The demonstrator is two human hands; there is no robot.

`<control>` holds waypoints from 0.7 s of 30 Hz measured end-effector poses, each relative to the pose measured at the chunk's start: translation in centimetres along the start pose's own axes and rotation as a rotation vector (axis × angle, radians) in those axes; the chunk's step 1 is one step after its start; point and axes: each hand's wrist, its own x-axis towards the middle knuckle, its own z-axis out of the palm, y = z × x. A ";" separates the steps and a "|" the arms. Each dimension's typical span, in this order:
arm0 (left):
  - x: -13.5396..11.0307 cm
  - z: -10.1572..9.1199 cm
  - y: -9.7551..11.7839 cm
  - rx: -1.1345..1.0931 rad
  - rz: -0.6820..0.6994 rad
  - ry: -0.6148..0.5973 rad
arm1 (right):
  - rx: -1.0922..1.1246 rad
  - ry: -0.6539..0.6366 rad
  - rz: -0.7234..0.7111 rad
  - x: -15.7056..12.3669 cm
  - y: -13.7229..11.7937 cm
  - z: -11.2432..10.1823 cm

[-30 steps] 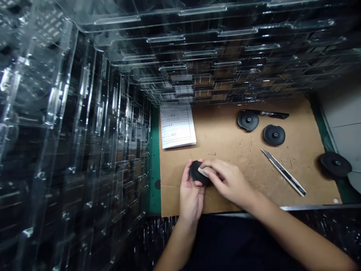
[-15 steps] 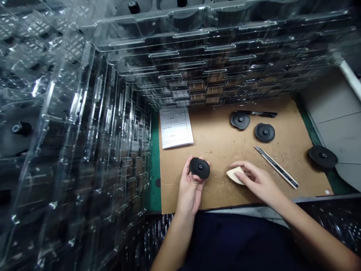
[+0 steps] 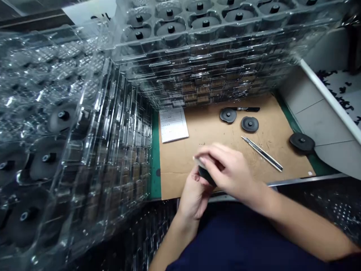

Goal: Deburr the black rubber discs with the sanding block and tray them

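Note:
My left hand (image 3: 196, 195) is closed round a black disc-shaped part (image 3: 206, 176), mostly covered by my other hand. Over it, my right hand (image 3: 228, 169) presses a cream-coloured pad (image 3: 198, 162) against the part; only a sliver of the pad shows between the fingers, which are blurred. Two similar black discs with a central stub, a left one (image 3: 228, 115) and a right one (image 3: 249, 124), lie farther back on the cardboard sheet (image 3: 175, 169). To the right of my hands rests a utility knife (image 3: 262, 153).
Stacked clear plastic trays (image 3: 180, 56) holding black discs wall off the back, with another tray stack (image 3: 113, 150) on the left. A printed paper slip (image 3: 173, 126) and a black pen (image 3: 248, 109) lie on the cardboard. Another black disc (image 3: 302, 143) sits at the right edge.
My right hand has moved left with the cream pad, from above the cardboard onto the disc in my left hand. The whole view has shifted, showing more of the tray tops.

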 end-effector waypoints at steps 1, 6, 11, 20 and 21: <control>-0.2 0.2 0.0 0.002 0.002 -0.026 | -0.011 0.051 -0.040 -0.4 -0.2 -0.2; -1.2 0.5 0.5 0.019 0.005 -0.029 | 0.091 -0.141 -0.073 -2.4 -1.5 -1.1; -2.1 1.5 0.7 0.074 0.060 -0.068 | 0.020 0.067 -0.181 -2.4 -1.9 -1.9; -3.3 2.8 0.5 0.037 -0.052 -0.115 | -0.230 0.070 -0.177 -4.5 -1.6 -4.8; -3.4 2.9 0.5 0.049 -0.073 -0.108 | -0.227 0.068 -0.302 -3.9 -1.6 -4.8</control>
